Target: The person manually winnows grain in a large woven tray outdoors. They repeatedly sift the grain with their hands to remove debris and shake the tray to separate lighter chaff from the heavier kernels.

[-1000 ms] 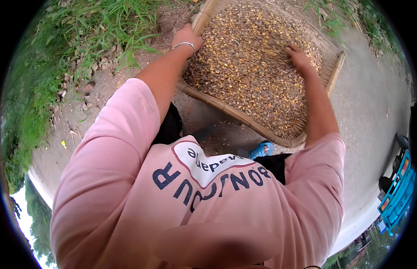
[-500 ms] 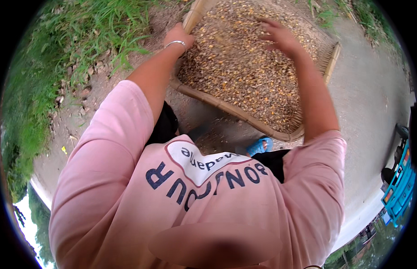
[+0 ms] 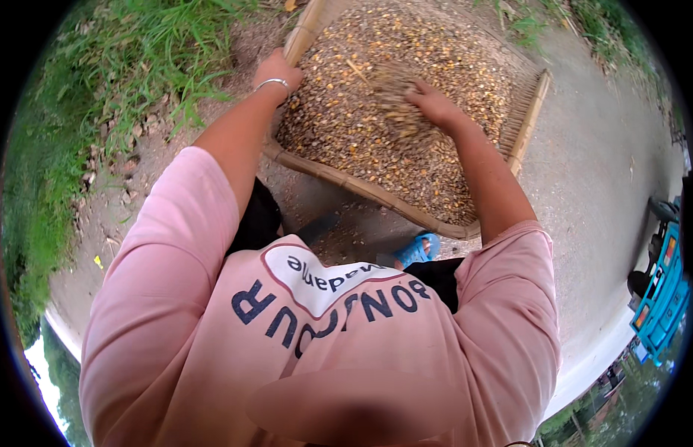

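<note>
In front of me a wide woven bamboo winnowing basket (image 3: 383, 195) is filled with yellow and brown kernels, apparently corn mixed with chaff (image 3: 339, 141). My left hand (image 3: 279, 72), with a silver bracelet at the wrist, is closed around the basket's left rim. Over the middle of the pile, my right hand (image 3: 437, 108) is pushed into the kernels. Kernels around its fingers are smeared by motion, and the fingertips are hidden among them. A pale stalk (image 3: 357, 71) lies on the pile to the left of that hand.
A blue sandal (image 3: 418, 250) on my foot shows just below the basket's near rim. Green grass (image 3: 160, 52) grows along the left over bare soil. Grey concrete (image 3: 592, 164) spreads to the right, where a blue vehicle (image 3: 659, 290) stands at the edge.
My right hand has moved left and down from above the pile into the kernels, which are now stirred up. My left hand keeps its hold on the rim; the view has shifted slightly.
</note>
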### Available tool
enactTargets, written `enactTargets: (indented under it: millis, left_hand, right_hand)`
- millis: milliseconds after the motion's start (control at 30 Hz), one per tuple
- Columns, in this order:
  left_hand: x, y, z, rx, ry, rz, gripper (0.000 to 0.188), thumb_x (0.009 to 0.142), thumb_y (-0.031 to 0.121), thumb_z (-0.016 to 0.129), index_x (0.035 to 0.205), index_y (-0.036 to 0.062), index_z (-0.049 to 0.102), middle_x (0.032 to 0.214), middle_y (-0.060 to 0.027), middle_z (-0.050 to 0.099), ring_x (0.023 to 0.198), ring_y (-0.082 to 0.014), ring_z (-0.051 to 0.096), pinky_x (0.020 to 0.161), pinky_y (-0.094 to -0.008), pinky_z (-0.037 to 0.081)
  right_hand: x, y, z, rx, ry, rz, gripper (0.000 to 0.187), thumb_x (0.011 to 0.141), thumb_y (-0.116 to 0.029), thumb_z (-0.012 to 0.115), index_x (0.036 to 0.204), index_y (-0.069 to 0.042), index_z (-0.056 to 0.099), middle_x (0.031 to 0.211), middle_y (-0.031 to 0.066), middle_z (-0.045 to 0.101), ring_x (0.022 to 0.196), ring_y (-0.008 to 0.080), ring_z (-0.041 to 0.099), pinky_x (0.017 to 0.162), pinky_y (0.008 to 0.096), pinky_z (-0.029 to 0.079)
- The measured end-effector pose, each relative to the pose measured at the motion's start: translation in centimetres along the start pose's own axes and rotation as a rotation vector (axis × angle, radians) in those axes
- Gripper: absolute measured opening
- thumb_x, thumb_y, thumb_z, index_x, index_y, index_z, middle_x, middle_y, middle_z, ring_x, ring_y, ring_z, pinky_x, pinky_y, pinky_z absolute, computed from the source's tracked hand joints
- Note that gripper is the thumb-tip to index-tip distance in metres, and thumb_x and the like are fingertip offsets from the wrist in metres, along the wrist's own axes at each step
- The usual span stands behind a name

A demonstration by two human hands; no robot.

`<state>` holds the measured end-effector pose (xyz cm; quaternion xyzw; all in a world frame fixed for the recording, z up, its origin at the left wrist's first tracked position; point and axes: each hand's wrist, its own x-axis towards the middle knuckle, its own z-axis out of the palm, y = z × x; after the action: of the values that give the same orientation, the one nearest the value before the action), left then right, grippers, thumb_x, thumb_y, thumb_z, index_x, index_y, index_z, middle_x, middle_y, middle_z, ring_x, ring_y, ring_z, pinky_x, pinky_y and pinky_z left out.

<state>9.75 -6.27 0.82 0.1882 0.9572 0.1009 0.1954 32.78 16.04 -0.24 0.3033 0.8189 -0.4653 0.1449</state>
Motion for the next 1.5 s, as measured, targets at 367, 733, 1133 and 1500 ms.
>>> enactTargets:
  millis: [367, 733, 1133, 1500]
  left_hand:
    - [1.9, 2.3, -1.1, -0.186, -0.069, -0.072, 0.058, 0.078, 0.042, 0.060, 0.115, -0.0018, 0.051, 0.109, -0.0275, 0.060, 0.104, -0.0404, 0.058, 0.089, -0.0436, 0.046]
    - [4.0, 3.6, -0.7, -0.125, -0.117, -0.097, 0.053, 0.074, 0.034, 0.068, 0.114, 0.0008, 0.057, 0.107, -0.0225, 0.063, 0.100, -0.0363, 0.061, 0.088, -0.0424, 0.047]
    - [0.2, 8.8, -7.3, -0.020, -0.185, -0.098, 0.044, 0.071, 0.027, 0.068, 0.107, 0.0036, 0.060, 0.099, -0.0231, 0.064, 0.093, -0.0369, 0.062, 0.080, -0.0421, 0.051]
    - [-4.3, 4.9, -17.3, -0.075, -0.059, -0.181, 0.047, 0.066, 0.022, 0.064, 0.109, 0.0027, 0.059, 0.091, -0.0254, 0.064, 0.087, -0.0405, 0.062, 0.078, -0.0456, 0.050]
  right_hand:
    - [-10.0, 6.1, -11.5, -0.279, 0.536, 0.498, 0.059, 0.075, -0.027, 0.063, 0.124, 0.000, 0.049, 0.121, 0.0254, 0.052, 0.114, 0.0392, 0.050, 0.096, 0.0449, 0.042]
    - [-12.5, 14.3, -6.8, -0.034, 0.708, 0.600, 0.049, 0.076, -0.026, 0.064, 0.111, 0.005, 0.050, 0.106, 0.0289, 0.059, 0.100, 0.0433, 0.057, 0.086, 0.0476, 0.045]
    - [-11.9, 22.1, -6.2, -0.171, 0.744, 0.773, 0.063, 0.078, -0.050, 0.063, 0.107, 0.007, 0.060, 0.100, 0.0276, 0.063, 0.092, 0.0419, 0.061, 0.081, 0.0482, 0.047]
    - [-14.4, 9.9, -11.6, 0.006, 0.654, 0.509, 0.042, 0.089, -0.035, 0.056, 0.089, 0.007, 0.058, 0.075, 0.0221, 0.060, 0.065, 0.0321, 0.052, 0.063, 0.0424, 0.044]
